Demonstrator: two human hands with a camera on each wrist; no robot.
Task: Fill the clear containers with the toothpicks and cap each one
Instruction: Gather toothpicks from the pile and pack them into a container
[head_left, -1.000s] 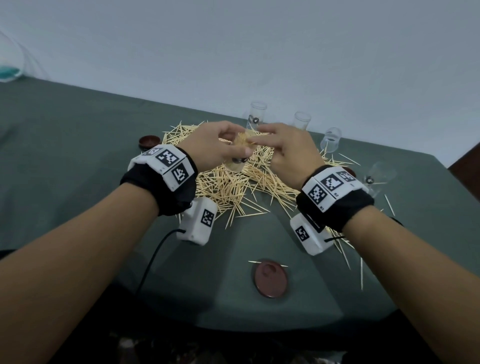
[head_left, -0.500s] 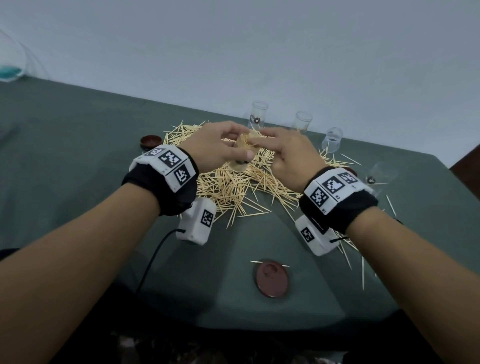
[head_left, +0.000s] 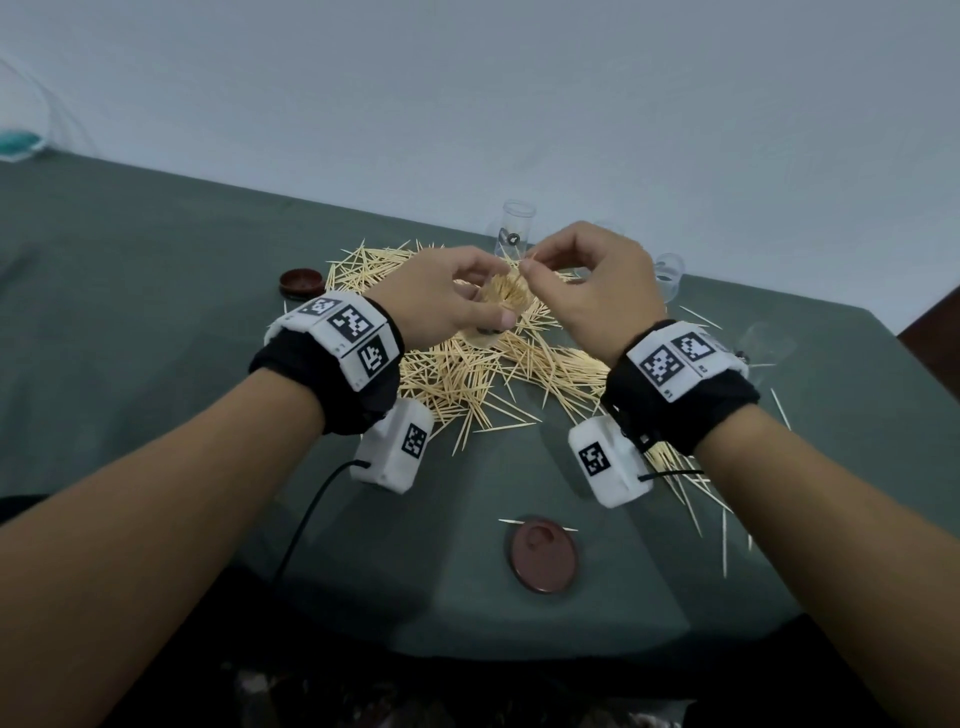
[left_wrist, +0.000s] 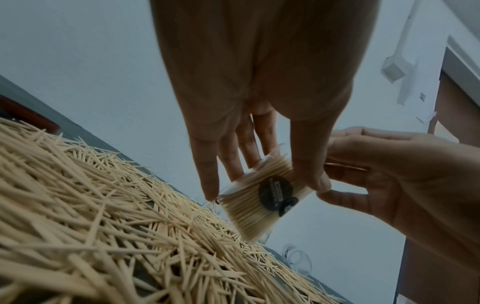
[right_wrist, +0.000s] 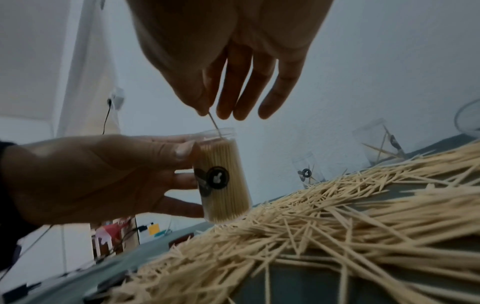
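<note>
Head view: two brown caps are counted on the green desk, one cap at the near edge with a single toothpick touching its far rim, and a second cap at the left edge of the loose toothpick pile. Four clear containers are counted. One filled container is gripped by the left hand, with the thumb curled round its near side, and is held upright just above the pile. In the right wrist view it is seen packed tight with upright toothpicks up to just below its rim, and a dark round label is carried on its wall. A single toothpick is pinched between thumb and forefinger of the right hand, its lower tip lying inside the open mouth of that container; the other three fingers are held loosely straight. Behind the hands, an upright container is seen by the far edge of the desk, and another upright container is partly hidden by the right hand. A further container is seen at the right, apparently lying on its side. In the right wrist view a few slanted toothpicks are seen in one of the far containers.
</note>
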